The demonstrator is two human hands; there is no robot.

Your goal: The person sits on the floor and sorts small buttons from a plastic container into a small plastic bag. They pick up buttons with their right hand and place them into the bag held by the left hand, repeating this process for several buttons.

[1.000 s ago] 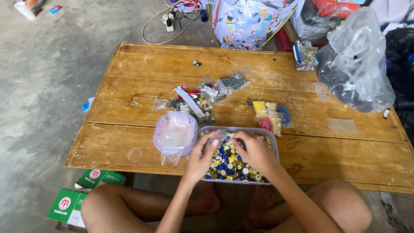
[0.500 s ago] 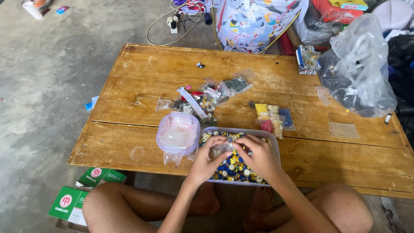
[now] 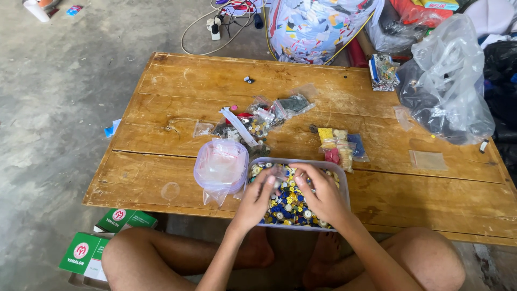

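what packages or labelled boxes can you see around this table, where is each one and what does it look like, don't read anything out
Two green cartons: on the floor at the table's near left corner, flat rectangles with a round red-and-white emblem.
Small printed packet: far right table edge, blocky, multicoloured.
Clear packets: mid-table, beyond the tray, holding yellow, cream, blue and red pieces.
Large clear bag: right end of table, crumpled, dark contents.
No screens or signs.

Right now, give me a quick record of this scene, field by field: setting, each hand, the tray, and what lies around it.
Setting: low wooden table on a concrete floor
Left hand: over the tray, fingers pinching something small with the right hand
Right hand: over the tray, meeting the left
Tray: clear plastic tray filled with small blue, yellow and white pieces
Beside the tray: clear bag-lined container, on the left hand's side
Behind: small filled plastic bags
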